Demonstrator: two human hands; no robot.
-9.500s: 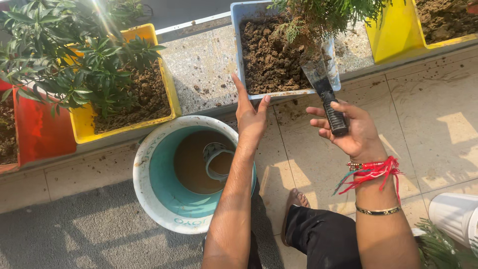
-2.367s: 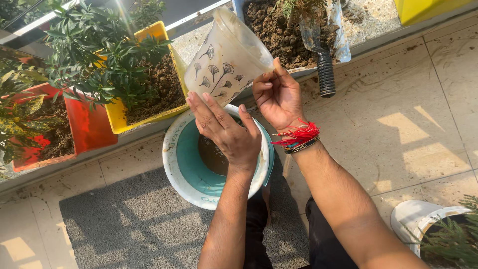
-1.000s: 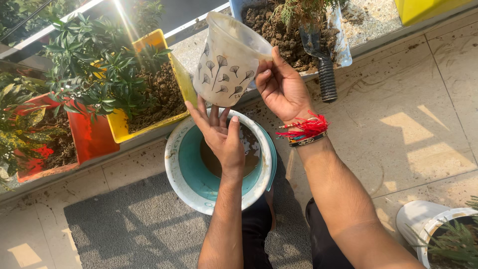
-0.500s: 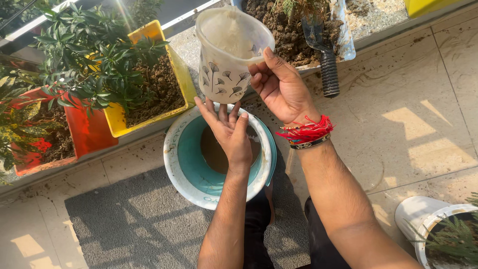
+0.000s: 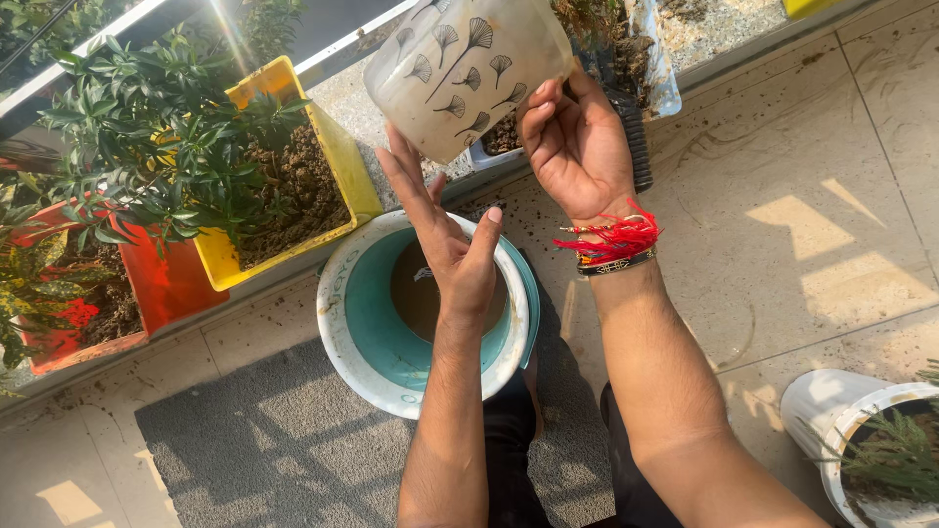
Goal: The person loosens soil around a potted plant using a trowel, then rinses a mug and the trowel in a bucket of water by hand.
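Now tipped above the white bucket: translucent leaf-patterned mug, gripped by right hand, mouth toward the blue planter. Left hand open, empty, fingertips at the mug's base. Pouring seemingly underway; muddy water left in bucket.

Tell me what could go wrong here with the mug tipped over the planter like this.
The right hand holds the patterned mug tipped, only by its rim side; wet, it could slip, since the left hand is open beneath it, apparently not gripping. Anything poured might miss the blue planter and splash the tiled floor. A dropped mug could land in the bucket of muddy water.
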